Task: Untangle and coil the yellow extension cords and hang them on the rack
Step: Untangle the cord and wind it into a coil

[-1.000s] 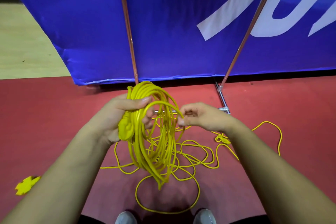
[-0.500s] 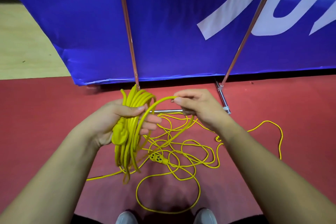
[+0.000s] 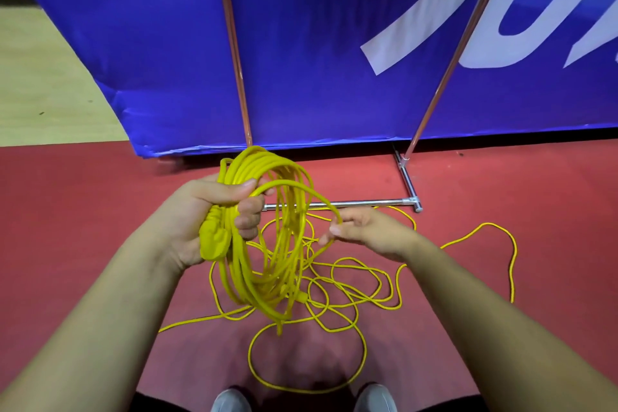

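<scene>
My left hand (image 3: 214,211) grips a bundle of yellow cord loops (image 3: 264,264) near its top, with a yellow plug end (image 3: 214,239) against the palm. The coil hangs down below the hand. My right hand (image 3: 364,231) pinches a single strand of the same cord just right of the coil. Loose yellow cord (image 3: 354,291) lies tangled on the red floor beneath both hands, and one long loop (image 3: 511,254) trails off to the right. The rack's chrome base bar (image 3: 368,202) lies on the floor behind the hands, with two thin uprights (image 3: 234,43) rising from it.
A blue banner (image 3: 317,43) with white lettering stands right behind the rack. The red floor mat (image 3: 67,227) extends left and right. A pale wooden floor (image 3: 40,84) shows at far left. My two shoes (image 3: 230,400) are at the bottom edge.
My right hand has dropped from beside the coil's top to lower right, drawing a new loop of cord outward. The coil in my left hand has opened wider and swung down.
</scene>
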### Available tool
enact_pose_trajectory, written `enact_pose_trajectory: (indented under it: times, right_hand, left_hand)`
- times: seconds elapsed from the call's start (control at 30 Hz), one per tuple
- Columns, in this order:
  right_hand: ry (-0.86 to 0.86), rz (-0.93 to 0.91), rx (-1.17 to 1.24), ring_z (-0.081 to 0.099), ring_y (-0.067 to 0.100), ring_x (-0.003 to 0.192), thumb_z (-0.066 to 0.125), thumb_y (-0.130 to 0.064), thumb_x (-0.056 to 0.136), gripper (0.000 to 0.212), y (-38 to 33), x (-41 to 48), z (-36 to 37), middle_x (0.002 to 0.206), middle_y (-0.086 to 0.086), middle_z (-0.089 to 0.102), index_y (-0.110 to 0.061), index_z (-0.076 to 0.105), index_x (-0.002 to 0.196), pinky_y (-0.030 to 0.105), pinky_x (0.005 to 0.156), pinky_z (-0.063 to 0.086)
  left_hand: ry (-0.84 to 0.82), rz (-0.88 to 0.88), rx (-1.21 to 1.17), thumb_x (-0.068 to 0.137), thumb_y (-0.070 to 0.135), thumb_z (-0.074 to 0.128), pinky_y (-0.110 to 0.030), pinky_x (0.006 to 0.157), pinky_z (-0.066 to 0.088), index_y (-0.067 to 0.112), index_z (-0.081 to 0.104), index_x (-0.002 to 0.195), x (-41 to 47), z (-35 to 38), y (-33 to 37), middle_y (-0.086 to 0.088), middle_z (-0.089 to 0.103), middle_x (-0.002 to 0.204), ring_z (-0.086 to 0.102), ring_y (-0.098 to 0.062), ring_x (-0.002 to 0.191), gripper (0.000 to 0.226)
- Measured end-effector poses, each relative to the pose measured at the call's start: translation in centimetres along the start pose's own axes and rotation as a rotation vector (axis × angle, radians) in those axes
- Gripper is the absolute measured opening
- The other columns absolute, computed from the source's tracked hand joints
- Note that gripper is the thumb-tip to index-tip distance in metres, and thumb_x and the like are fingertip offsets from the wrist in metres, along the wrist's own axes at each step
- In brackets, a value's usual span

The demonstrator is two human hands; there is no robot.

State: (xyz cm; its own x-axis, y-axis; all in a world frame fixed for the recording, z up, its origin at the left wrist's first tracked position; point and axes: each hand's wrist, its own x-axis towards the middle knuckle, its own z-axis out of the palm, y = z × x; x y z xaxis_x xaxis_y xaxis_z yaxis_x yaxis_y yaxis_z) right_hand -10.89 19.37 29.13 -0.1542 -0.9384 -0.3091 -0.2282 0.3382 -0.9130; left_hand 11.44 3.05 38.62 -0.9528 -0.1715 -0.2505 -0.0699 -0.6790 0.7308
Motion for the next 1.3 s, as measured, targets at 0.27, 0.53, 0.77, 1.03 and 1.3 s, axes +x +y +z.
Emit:
enact_pose_trajectory:
  times: [0.27, 0.53, 0.77, 1.03, 1.3]
  right_hand:
    - [0.334, -0.215, 0.462, 0.022, 0.013, 0.046, 0.057, -0.022, 0.093, 0.017, -3.9, 0.7, -0.9, 0.052, -0.003, 0.026, -0.013, 0.071, 0.091, 0.039, 0.059, 0.015]
    - [0.116, -0.263, -0.029, 0.035, 0.011, 0.047, 0.072, -0.014, 0.084, 0.008, -11.5, -2.2, 0.2, 0.047, -0.008, 0.049, -0.01, 0.075, 0.078, 0.028, 0.048, 0.022]
    - [0.081, -0.202, -0.102, 0.045, 0.007, 0.06, 0.072, -0.025, 0.086, 0.024, -7.8, -1.2, -0.5, 0.062, 0.0, 0.055, -0.002, 0.069, 0.08, 0.024, 0.057, 0.036]
    - [0.151, -0.036, 0.176, 0.051, 0.02, 0.057, 0.065, -0.028, 0.085, 0.036, -0.6, -0.2, -1.3, 0.058, 0.005, 0.052, 0.006, 0.061, 0.093, 0.043, 0.066, 0.047]
    - [0.263, -0.205, -0.01, 0.034, 0.018, 0.053, 0.065, -0.02, 0.092, 0.014, -5.1, -0.7, -2.8, 0.053, -0.004, 0.041, -0.017, 0.077, 0.088, 0.028, 0.052, 0.031]
  left_hand:
    - [0.193, -0.132, 0.168, 0.026, 0.022, 0.097, -0.036, 0.056, 0.058, 0.004, 0.075, 0.076, 0.2, 0.2, -0.4, -0.029, 0.07, 0.093, 0.073, -0.036, 0.076, 0.057]
    - [0.114, -0.112, 0.222, 0.035, 0.026, 0.096, -0.032, 0.049, 0.056, 0.004, 0.074, 0.08, -0.2, 0.8, -0.4, -0.022, 0.071, 0.077, 0.068, -0.028, 0.055, 0.055]
    - [-0.142, -0.142, 0.022, 0.078, 0.014, 0.073, -0.027, 0.049, 0.045, 0.003, 0.063, 0.09, 0.2, 0.6, -0.9, -0.003, 0.051, 0.061, 0.049, -0.013, 0.045, 0.019]
    - [0.074, -0.145, 0.138, 0.044, 0.02, 0.094, -0.032, 0.051, 0.054, 0.005, 0.07, 0.078, 0.0, 0.8, -0.6, -0.012, 0.061, 0.064, 0.063, -0.027, 0.053, 0.044]
    - [0.126, -0.094, 0.086, 0.034, 0.018, 0.096, -0.041, 0.06, 0.059, 0.001, 0.075, 0.085, -0.4, 0.2, -0.1, -0.024, 0.072, 0.087, 0.073, -0.034, 0.074, 0.058]
